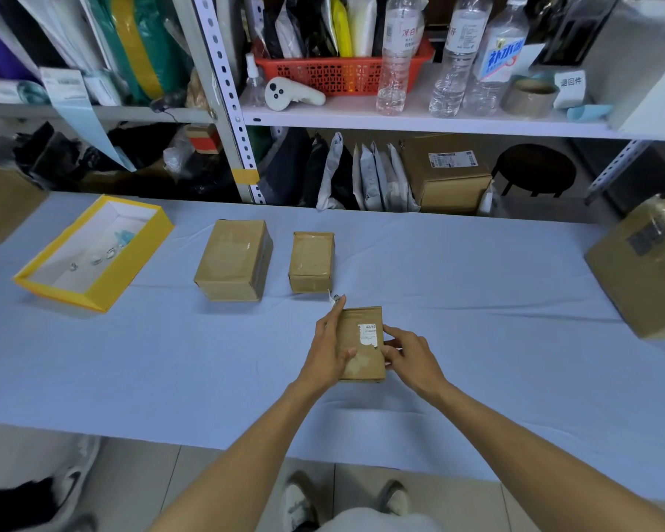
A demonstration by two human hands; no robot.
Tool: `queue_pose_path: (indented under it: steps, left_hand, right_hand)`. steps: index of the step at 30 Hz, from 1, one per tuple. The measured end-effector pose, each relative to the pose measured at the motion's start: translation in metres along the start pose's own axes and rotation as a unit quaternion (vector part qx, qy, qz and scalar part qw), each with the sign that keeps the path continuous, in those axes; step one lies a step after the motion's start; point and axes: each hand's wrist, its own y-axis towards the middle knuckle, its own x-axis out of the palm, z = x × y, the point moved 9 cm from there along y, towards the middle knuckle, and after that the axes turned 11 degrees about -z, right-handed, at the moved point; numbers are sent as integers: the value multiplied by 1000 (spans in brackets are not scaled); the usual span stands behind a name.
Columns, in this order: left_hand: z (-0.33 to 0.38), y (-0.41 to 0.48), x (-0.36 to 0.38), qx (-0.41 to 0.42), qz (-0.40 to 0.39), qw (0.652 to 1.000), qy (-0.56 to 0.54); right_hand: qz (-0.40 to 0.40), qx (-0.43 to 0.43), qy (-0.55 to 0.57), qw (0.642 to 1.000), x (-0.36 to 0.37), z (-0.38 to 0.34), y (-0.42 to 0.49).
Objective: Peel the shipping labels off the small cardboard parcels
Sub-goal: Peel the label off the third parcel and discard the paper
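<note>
Head view: the small parcel (361, 368) lies in the middle of the blue cloth (496, 301), near the front edge of the table, and both hands are on it; the left hand (329, 349) grips its left side with the thumb lying on top; the right hand (409, 355) pinches its right edge, just where the torn white label (368, 335) ends; only 1 ragged piece of label shows on top

What could go wrong: the label is torn, so a fast pull may rip it again and leave bits stuck on; the brown top skin of the box may come off with it; a small white scrap (332, 297) sticks up by the left fingertip, and it may cling to the finger or drop on the cloth; the parcel looks light, so it may slide or tip if the left hand lets go

Hard to see: it cannot be told whether the label's edge is between the right fingers or only the box; the print is too small to read; 2 more parcels, a bigger one (233, 259) and a smaller one (311, 261), stand behind, side by side; their tops look bare, but their far sides are hidden; the yellow tray (93, 297) holds some little bits too blurry to name; the big box (642, 270) on the right is cut off by the picture's edge
</note>
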Motion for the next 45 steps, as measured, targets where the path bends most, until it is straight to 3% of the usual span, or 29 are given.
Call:
queue_pose_path:
  steps: [17,22,25,35,45]
  left_hand:
    - [10,-9,0,18,3,1000,19]
    - [5,-4,7,-43,-9,999,25]
    - [5,-4,12,-77,13,997,-26]
    - [12,-6,17,-94,101,989,-46]
    - [11,-5,17,-93,100,990,-33]
  right_hand:
    - [63,46,-28,997,-6,3,7]
    - [30,50,-8,998,-2,27,16]
    - [15,46,14,999,0,13,5]
    - [-20,10,14,1000,4,-5,-12]
    - [-12,-23,19,999,9,-1,-18]
